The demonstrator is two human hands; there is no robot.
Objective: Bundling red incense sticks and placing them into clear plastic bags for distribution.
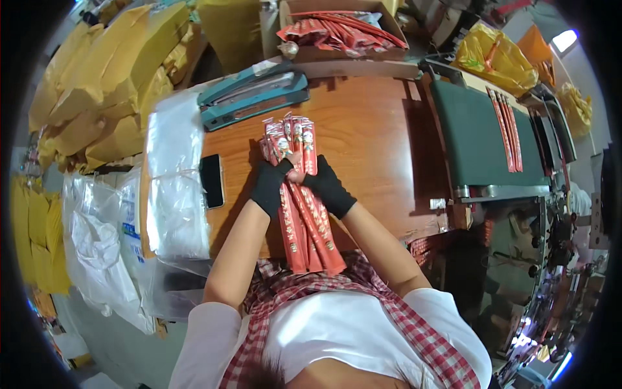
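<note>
My left hand (269,187) and my right hand (328,188), both in black fingerless gloves, are closed around a bundle of long, thin red packets (303,233). Gold-coloured print runs along the packets, and their far ends show pictures and clear crimped tips. The bundle lies lengthwise in front of me, its near ends fanned out by my apron and its far ends over the wooden table (369,129). My fingers meet on top of it near the middle. What the packets contain is hidden.
Left of the bundle are a dark phone (212,181) and a stack of clear plastic bags (175,175). A teal tray-like holder (256,98) stands behind. A green conveyor belt (463,129) at right carries several red packets (505,129). A cardboard box (389,58) of red packets sits at the back.
</note>
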